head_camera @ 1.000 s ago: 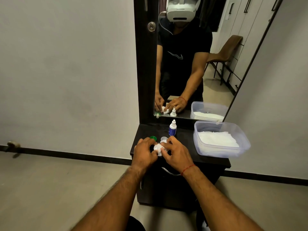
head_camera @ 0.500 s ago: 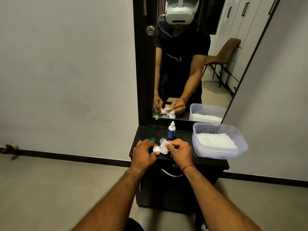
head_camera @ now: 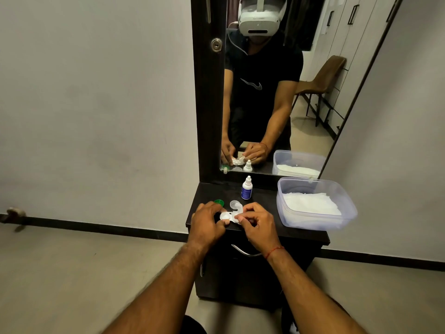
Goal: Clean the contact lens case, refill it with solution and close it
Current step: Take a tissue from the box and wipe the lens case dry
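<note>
A white contact lens case (head_camera: pixel 227 216) lies on the dark dresser top (head_camera: pixel 265 213), its wells uncovered. My left hand (head_camera: pixel 207 222) grips the case's left end. My right hand (head_camera: pixel 258 224) pinches a small piece of white tissue (head_camera: pixel 240 217) against the case's right well. A green cap (head_camera: pixel 219 202) lies just behind my left hand, and a clear cap (head_camera: pixel 234 203) lies beside it. The small solution bottle (head_camera: pixel 246 188), white with a blue label, stands upright farther back.
A clear plastic tub (head_camera: pixel 315 203) holding white tissues stands on the right of the dresser top. A mirror (head_camera: pixel 277 92) rises behind, reflecting a person in a headset and a brown chair. A metal drawer handle (head_camera: pixel 243 251) sits below the front edge.
The tissue that covered the case a second ago has been drawn to the right well, baring the left well. Both hands stay on the case; the view has shifted slightly.
</note>
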